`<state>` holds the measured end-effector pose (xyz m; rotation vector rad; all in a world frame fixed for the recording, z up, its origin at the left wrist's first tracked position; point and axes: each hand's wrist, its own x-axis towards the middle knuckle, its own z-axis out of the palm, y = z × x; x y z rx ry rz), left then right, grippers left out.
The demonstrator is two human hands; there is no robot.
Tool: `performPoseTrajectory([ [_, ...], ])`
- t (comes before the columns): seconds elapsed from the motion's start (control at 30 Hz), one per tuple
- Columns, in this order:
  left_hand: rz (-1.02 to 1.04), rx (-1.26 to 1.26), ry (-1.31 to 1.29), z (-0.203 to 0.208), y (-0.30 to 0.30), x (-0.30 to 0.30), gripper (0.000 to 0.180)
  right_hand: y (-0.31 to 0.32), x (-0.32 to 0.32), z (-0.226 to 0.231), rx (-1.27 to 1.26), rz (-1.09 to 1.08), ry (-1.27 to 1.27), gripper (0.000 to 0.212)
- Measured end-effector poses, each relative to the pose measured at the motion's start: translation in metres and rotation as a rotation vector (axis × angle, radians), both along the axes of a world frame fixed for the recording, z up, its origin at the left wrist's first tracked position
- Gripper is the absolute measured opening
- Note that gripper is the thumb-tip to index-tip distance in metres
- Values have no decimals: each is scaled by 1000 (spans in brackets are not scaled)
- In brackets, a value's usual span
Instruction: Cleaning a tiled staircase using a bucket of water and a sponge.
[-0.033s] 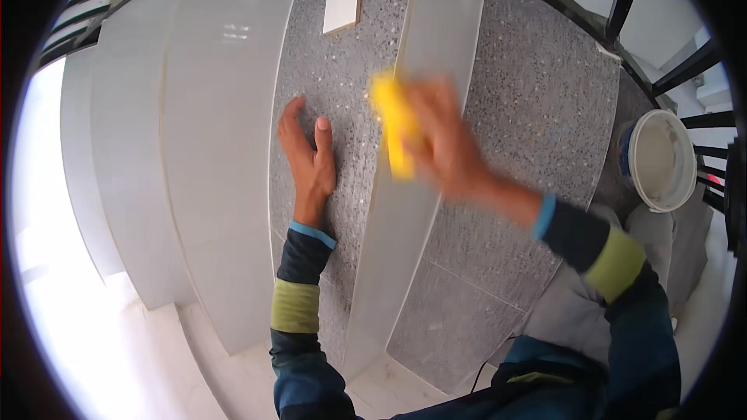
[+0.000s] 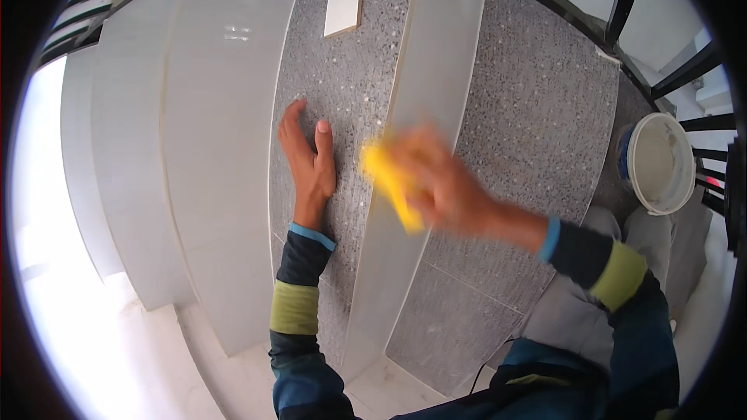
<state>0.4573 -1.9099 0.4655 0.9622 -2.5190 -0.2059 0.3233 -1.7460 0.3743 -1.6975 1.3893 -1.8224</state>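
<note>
My left hand (image 2: 307,159) lies on the upper step's grey speckled tread (image 2: 354,70), thumb apart from the fingers and nothing in it. To its right, my right hand (image 2: 447,187) is closed around a yellow sponge (image 2: 395,190). Both the sponge and the fingers are blurred by motion. They are over the pale riser (image 2: 440,39), at the front edge of that tread; whether the sponge touches the surface I cannot tell. Farther up the same tread lies a small white tile piece (image 2: 343,9).
A lower speckled step (image 2: 537,101) spreads out on the right. Beyond it a white bucket (image 2: 661,163) stands beside black metal railing (image 2: 689,70). Smooth pale risers (image 2: 226,109) fill the left side. A thin dark cable (image 2: 477,377) runs near my clothing.
My right hand and the yellow sponge have moved nearer to me along the riser's edge. My left hand stays in place.
</note>
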Motion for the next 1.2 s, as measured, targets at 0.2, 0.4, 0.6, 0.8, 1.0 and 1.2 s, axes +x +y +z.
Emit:
performPoseTrajectory([
  [0.2,3,-31,6,5,3,4,52,-8,-75,44,109,-45,-617,51],
  [0.4,16,-37,-1,6,6,-3,51,-49,-72,14,133,-292,-177,54],
  [0.6,-2,-27,6,-4,4,-5,51,72,-7,26,137,605,97,46],
  [0.8,12,-95,10,3,2,-3,53,102,49,-36,103,383,431,28],
  [1.0,14,-86,53,-1,-2,-3,53,96,28,-80,-2,725,671,16],
  [1.2,18,-96,124,1,0,-8,55,5,-207,-48,482,-434,992,26],
])
